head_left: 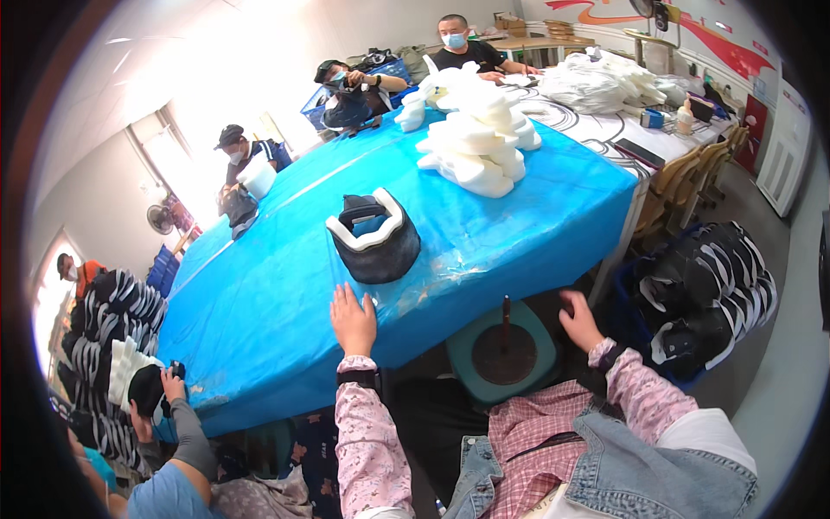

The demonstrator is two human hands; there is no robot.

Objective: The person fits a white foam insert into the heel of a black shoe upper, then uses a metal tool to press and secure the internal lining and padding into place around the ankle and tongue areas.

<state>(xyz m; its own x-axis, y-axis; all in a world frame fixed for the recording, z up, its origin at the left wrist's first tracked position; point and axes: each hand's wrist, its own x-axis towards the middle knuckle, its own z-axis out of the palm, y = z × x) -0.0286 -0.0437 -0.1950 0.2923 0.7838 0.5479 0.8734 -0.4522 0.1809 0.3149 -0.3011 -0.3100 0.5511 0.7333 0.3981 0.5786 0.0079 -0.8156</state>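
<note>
A black curved padded piece with a white foam rim (377, 251) stands on the blue-covered table (285, 285) in front of me. Just short of it, my left hand (353, 322) rests on the blue sheet, fingers spread and holding nothing. My right hand (580, 320) hangs off the table's edge to the right, its fingers loosely bent and apart, with nothing visible in them. Between my hands, below the table edge, is a green stool (464, 363) with a dark round centre and a thin upright rod.
White foam pieces (474, 156) are heaped at the table's far side. A blue crate of black-and-white padded pieces (705, 290) stands to my right. Similar pieces (108, 324) are stacked at far left. A co-worker's hands (160, 400) hold a black piece nearby; other people work across the table.
</note>
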